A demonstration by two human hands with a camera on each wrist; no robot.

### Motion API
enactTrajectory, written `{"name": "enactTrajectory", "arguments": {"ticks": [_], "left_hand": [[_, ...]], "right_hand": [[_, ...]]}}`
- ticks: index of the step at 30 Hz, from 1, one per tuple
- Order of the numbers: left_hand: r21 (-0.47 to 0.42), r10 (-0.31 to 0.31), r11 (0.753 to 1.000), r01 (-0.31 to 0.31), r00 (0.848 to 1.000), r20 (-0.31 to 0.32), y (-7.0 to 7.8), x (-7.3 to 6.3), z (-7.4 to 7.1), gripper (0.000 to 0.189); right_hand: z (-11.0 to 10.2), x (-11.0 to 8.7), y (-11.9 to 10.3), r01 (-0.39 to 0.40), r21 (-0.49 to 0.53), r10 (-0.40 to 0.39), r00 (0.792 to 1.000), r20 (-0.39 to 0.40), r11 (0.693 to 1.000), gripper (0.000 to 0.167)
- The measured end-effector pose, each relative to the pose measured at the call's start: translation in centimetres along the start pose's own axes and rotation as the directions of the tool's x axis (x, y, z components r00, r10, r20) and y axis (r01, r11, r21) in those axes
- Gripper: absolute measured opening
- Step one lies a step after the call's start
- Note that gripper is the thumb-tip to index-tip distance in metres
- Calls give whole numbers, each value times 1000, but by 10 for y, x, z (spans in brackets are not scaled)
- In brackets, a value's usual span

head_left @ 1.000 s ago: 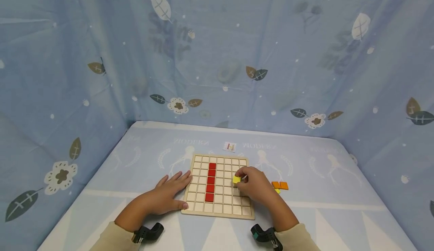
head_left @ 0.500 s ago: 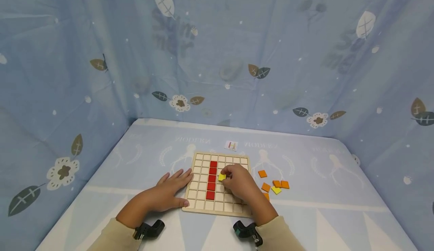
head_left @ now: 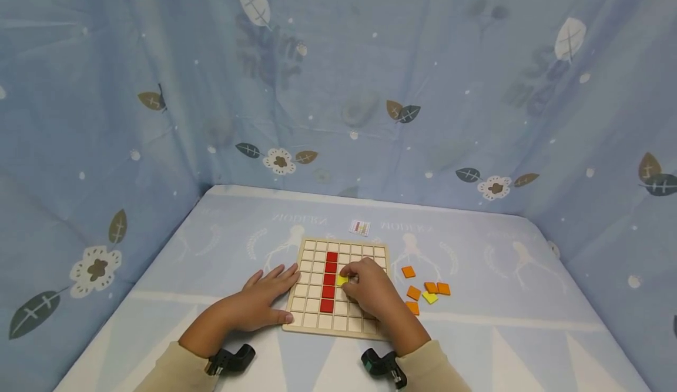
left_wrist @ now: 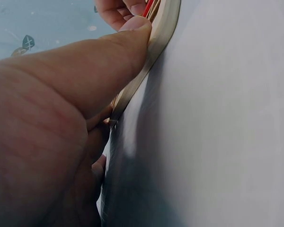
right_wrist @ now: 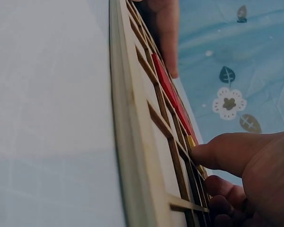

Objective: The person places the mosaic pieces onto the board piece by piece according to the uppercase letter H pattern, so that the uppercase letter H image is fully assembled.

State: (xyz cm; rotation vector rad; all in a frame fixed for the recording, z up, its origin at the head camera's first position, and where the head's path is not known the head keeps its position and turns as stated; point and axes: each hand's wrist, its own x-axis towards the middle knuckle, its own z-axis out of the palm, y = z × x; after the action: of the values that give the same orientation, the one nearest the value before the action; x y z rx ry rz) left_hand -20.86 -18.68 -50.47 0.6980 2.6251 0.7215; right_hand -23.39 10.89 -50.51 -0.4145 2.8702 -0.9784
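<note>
A wooden grid board (head_left: pixel 338 324) lies on the table, with several red square tiles (head_left: pixel 328 292) set in one column. My right hand (head_left: pixel 372 287) pinches a yellow square tile (head_left: pixel 342 280) between thumb and fingers, at a cell just right of that column. In the right wrist view the thumb presses on the yellow tile (right_wrist: pixel 191 141), low in the grid. My left hand (head_left: pixel 261 302) lies spread along the board's left edge, fingers straight, thumb on the near left corner. From the left wrist its thumb (left_wrist: pixel 113 56) shows against the wooden rim.
Right of the board lie several loose orange tiles (head_left: pixel 443 289) and one yellow tile (head_left: pixel 430 298). Behind the board is a small printed card (head_left: pixel 360 227) with a coloured grid pattern. A patterned cloth covers the table, and blue curtains (head_left: pixel 338 86) surround it.
My right hand has carried the yellow tile leftward across the board to the cell beside the red column, uncovering more of the loose tiles. My left hand stays at the board's left edge.
</note>
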Motion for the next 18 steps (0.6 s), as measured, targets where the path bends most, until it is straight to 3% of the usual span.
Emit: {"name": "enactTrajectory", "arguments": {"ticks": [10, 18], "left_hand": [[-4, -15, 1000, 15, 1000, 5, 2, -6, -2, 98], [10, -16, 1000, 16, 1000, 2, 0, -1, 1, 98]], "right_hand": [[5, -1, 2, 23, 22, -23, 1000, 1, 999, 24], [-3, -7, 8, 39, 72, -37, 999, -18, 997, 29]]}}
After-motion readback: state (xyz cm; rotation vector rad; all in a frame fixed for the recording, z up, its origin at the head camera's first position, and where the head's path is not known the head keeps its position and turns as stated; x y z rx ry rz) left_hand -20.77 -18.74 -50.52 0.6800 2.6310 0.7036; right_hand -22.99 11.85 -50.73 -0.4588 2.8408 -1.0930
